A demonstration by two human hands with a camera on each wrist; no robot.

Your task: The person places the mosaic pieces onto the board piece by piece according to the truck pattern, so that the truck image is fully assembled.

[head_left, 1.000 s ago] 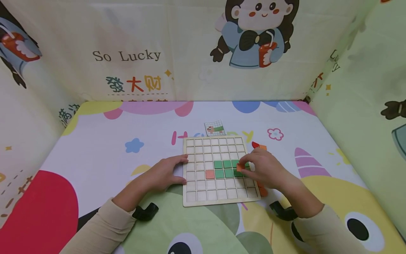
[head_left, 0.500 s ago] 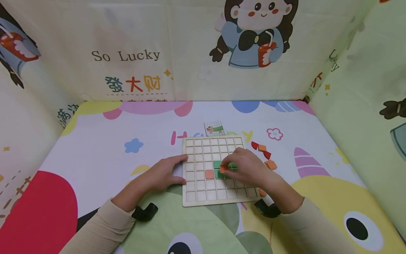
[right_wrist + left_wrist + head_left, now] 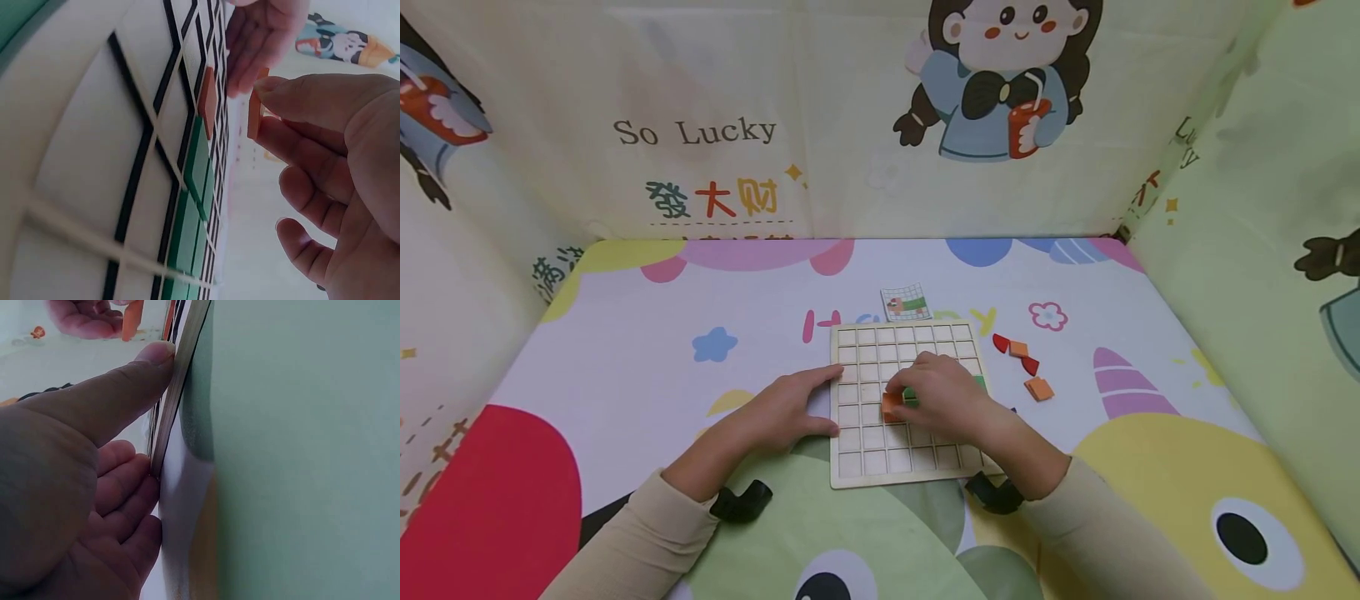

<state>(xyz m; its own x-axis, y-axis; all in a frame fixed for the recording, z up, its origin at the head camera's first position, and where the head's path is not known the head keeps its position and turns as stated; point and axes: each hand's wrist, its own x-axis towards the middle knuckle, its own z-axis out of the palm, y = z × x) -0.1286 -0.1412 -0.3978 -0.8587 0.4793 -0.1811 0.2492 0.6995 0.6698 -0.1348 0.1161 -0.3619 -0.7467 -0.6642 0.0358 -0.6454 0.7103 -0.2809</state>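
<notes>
A wooden grid board [image 3: 880, 481] lies on the table. My left hand [image 3: 786, 408] rests at its left edge, thumb and fingertips touching the rim, as the left wrist view also shows. My right hand [image 3: 943, 396] pinches an orange square tile [image 3: 255, 112] between thumb and index finger above the board. In the right wrist view the tile is held on edge, apart from the grid, its other fingers loosely bent. Green tiles [image 3: 197, 156] and one salmon tile [image 3: 207, 103] sit in the grid cells. From the head view, my right hand hides most of the green tiles.
A small picture card [image 3: 906, 302] with a gridded animal pattern lies behind the board. To the board's right are loose red pieces [image 3: 1030, 365] and orange square tiles [image 3: 1039, 388]. A printed cloth wall [image 3: 835, 192] closes the table's back.
My right hand has moved left across the board with the orange tile, from the right-hand green tiles to over the salmon tile's cell. My left hand has stayed at the board's edge.
</notes>
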